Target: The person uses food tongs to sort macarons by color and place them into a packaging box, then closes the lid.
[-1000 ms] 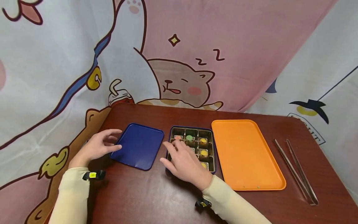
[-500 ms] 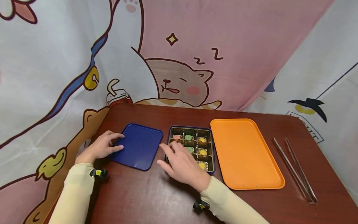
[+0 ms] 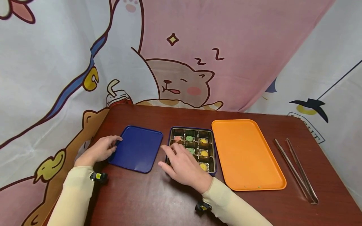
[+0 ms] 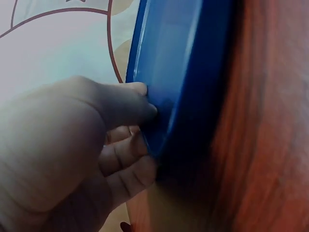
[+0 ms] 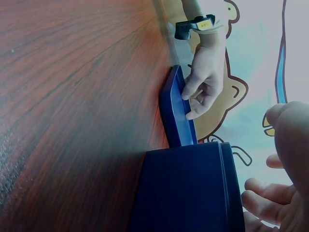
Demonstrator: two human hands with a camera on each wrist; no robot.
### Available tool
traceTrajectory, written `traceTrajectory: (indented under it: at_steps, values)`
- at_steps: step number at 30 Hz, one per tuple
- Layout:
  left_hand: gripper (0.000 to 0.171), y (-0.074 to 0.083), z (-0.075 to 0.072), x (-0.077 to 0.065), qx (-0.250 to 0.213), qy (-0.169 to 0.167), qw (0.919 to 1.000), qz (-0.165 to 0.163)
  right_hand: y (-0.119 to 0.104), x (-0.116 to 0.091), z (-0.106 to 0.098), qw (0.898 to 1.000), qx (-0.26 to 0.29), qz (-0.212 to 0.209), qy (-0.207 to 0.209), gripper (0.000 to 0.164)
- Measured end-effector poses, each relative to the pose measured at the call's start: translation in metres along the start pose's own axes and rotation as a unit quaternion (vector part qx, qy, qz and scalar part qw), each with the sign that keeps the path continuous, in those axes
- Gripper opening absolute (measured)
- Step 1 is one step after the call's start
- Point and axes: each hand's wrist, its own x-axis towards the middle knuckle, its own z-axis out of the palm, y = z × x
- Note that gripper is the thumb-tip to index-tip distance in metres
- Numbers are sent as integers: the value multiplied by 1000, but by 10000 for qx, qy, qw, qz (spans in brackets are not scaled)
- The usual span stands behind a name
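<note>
My left hand (image 3: 99, 151) pinches the left rim of a dark blue square lid (image 3: 137, 150), which lies with its raised edge up on the table. In the left wrist view, the thumb presses inside the rim while the other fingers curl against its outer side. My right hand (image 3: 185, 164) hovers over the front left part of a blue box (image 3: 216, 158), fingers loosely bent and holding nothing. Inside the box is a gold compartment insert with small round pieces, among them a pink piece (image 3: 177, 138), a green piece (image 3: 189, 138) and a yellow piece (image 3: 204, 153). The right hand hides some compartments.
An orange tray (image 3: 249, 157) lies right beside the box. Farther right are metal tongs (image 3: 301, 175), spread apart at the far end. The brown table (image 3: 164, 201) meets a cartoon-print curtain (image 3: 240, 56) at the back and left.
My left hand has come in onto the lid's left edge, and its fingers have closed on the rim. The lid has shifted slightly left. My right hand has stayed nearly still over the box.
</note>
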Motion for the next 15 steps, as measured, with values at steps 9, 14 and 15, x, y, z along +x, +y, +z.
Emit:
traceTrajectory:
  at_steps: [9, 14, 15]
  values:
    - [34, 0, 1, -4, 120, -5, 9998, 162, 0, -1, -2, 9999, -39, 82, -75, 54]
    - [37, 1, 1, -6, 70, 31, 10000, 49, 0, -1, -2, 9999, -35, 100, -81, 55]
    - [38, 1, 1, -7, 56, 51, 10000, 37, 0, -1, -2, 9999, -27, 104, -88, 55]
